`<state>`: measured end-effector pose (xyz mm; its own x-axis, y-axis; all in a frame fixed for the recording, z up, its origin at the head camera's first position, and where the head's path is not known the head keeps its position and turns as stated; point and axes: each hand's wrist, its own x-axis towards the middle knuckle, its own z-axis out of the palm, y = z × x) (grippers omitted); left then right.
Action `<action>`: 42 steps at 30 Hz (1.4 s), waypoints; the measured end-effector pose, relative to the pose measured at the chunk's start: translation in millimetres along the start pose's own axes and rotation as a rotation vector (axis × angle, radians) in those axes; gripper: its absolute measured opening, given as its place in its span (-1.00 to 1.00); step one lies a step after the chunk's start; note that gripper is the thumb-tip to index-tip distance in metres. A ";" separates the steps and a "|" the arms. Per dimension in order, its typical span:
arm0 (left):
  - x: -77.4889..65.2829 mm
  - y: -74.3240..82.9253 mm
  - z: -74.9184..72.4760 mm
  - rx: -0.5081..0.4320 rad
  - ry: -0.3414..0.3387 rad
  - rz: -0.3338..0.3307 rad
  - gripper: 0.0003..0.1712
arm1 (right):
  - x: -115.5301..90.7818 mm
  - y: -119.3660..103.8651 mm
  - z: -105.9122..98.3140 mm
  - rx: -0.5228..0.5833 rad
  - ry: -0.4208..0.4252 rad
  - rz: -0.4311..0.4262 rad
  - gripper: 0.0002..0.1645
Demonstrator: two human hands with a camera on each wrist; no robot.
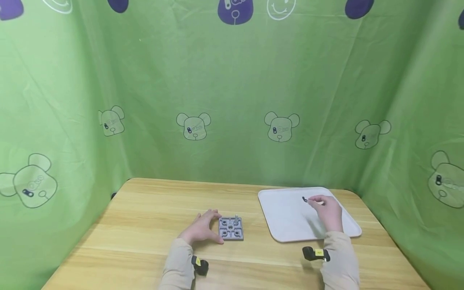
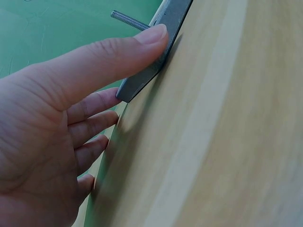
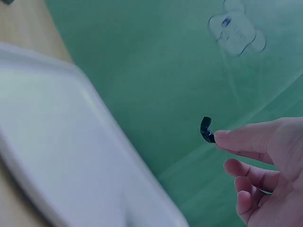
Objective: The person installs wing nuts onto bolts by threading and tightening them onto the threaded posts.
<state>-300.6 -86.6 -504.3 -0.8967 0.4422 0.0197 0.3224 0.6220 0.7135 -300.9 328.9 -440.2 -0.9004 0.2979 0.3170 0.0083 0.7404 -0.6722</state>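
A square grey metal plate [image 1: 227,238] with recessed pockets and holes lies on the table. My left hand [image 1: 200,229] holds it by its left side, thumb at the near corner and index finger at the far one. A threaded bolt [image 2: 130,20] stands up from the plate's far right corner. Over the white tray, my right hand [image 1: 330,212] pinches a small black wing nut [image 3: 205,129] between thumb and index finger. One curved wing sticks out past the fingertips; the rest is hidden. The other right fingers are loosely curled.
The white tray [image 1: 290,229] with a raised rim lies at the table's right side. Wooden tabletop [image 1: 145,225] extends around the plate. Green printed curtains [image 1: 232,161] enclose the table at the back and both sides.
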 end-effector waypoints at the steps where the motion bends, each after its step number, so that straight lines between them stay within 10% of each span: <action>1: 0.0 0.1 -0.1 -0.003 -0.001 -0.001 0.01 | -0.1 -4.4 -1.2 0.005 0.011 -0.011 -0.74; 16: 1.2 0.1 0.2 -0.008 -0.006 -0.009 0.01 | -12.8 -62.2 3.5 0.131 -0.032 -0.101 -0.74; 42: -0.3 0.5 -1.4 -0.011 -0.004 -0.004 0.01 | -52.5 -128.6 87.2 0.326 -0.250 -0.252 -0.89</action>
<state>-300.6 -87.3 -502.9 -0.8965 0.4427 0.0140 0.3157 0.6165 0.7213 -292.7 165.5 -428.7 -0.9342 -0.0501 0.3533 -0.3244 0.5319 -0.7822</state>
